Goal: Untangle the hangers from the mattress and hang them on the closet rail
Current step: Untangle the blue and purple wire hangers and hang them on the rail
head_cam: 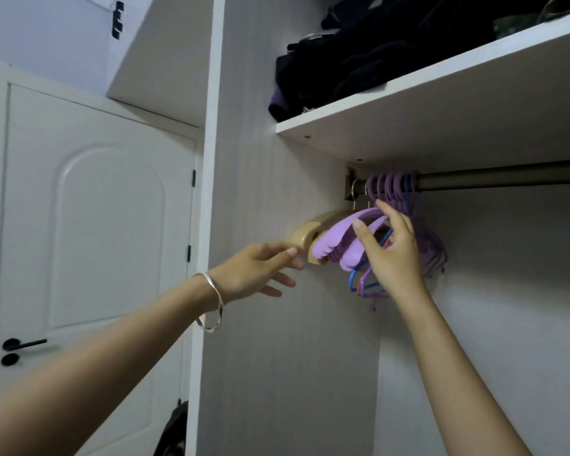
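A dark closet rail (494,180) runs under a white shelf. At its left end hang several hangers bunched together: purple plastic ones (341,236), a beige wooden one (305,236), and thin blue and red ones (362,278). My right hand (394,255) is raised among the purple hangers, thumb and fingers resting on one purple arm. My left hand (260,269), with a silver bracelet on the wrist, reaches toward the beige hanger's end, fingertips just touching or beside it, fingers apart. The mattress is out of view.
The white shelf (425,93) above the rail carries a pile of dark folded clothes (375,51). The closet's grey side panel (260,159) stands just left of the hangers. A white door (89,241) with a black handle is at the left.
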Tool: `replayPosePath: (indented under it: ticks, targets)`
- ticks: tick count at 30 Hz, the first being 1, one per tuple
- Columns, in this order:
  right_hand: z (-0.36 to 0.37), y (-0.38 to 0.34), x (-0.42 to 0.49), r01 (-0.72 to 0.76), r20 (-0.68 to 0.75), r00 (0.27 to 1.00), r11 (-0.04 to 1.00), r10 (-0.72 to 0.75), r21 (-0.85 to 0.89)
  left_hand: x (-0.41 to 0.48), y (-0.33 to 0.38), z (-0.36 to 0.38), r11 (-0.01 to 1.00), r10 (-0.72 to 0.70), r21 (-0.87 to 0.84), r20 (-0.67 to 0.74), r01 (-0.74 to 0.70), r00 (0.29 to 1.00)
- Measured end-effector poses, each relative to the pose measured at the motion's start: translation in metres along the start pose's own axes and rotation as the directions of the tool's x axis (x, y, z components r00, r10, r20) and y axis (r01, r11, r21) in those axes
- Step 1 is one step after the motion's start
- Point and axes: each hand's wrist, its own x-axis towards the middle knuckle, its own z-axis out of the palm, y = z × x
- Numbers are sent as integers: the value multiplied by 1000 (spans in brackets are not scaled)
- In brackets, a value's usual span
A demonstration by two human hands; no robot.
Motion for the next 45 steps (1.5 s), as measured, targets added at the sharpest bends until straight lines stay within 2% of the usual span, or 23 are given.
replayPosePath:
  ticks: [5,10,13,18,21,25,28,31,35,38,41,45]
  targets:
    - [55,-56,-31,79,79,993,994,-85,77,-62,-19,-64,997,36,69,-163,-25,986]
    - [135,-121,-89,27,309,947,983,-83,183,-151,-53,-144,969,25,238,-353,64,935]
    - [193,-163,-140,-62,499,864,969,-69,241,-222,-81,-195,932,-5,316,-479,177,878]
    - [304,-229,-249,-110,717,689,962,-108,251,-368,-141,-274,830,-130,343,-649,441,750]
    - [365,-266,-329,-168,832,544,957,-109,235,-465,-179,-311,754,-235,275,-735,597,636]
    - [428,-305,-445,-239,935,334,950,-114,202,-593,-240,-329,664,-410,79,-794,744,450]
    - [463,-329,-551,-278,981,147,946,-128,165,-698,-288,-322,546,-545,-113,-801,830,249]
    - [482,-342,-656,-290,991,-16,949,-133,122,-791,-334,-297,425,-643,-309,-765,851,44]
    - [485,-338,-788,-289,971,-218,957,-103,37,-897,-387,-244,262,-728,-494,-665,829,-166]
    - [475,-326,-869,-285,938,-341,958,-58,-44,-955,-424,-202,169,-756,-588,-592,791,-279]
    - [464,-310,-935,-262,909,-416,959,-8,-111,-995,-456,-166,75,-771,-677,-505,732,-388]
    - [453,-286,-1005,-281,870,-492,938,42,-204,-1028,-495,-124,20,-786,-739,-428,673,-446]
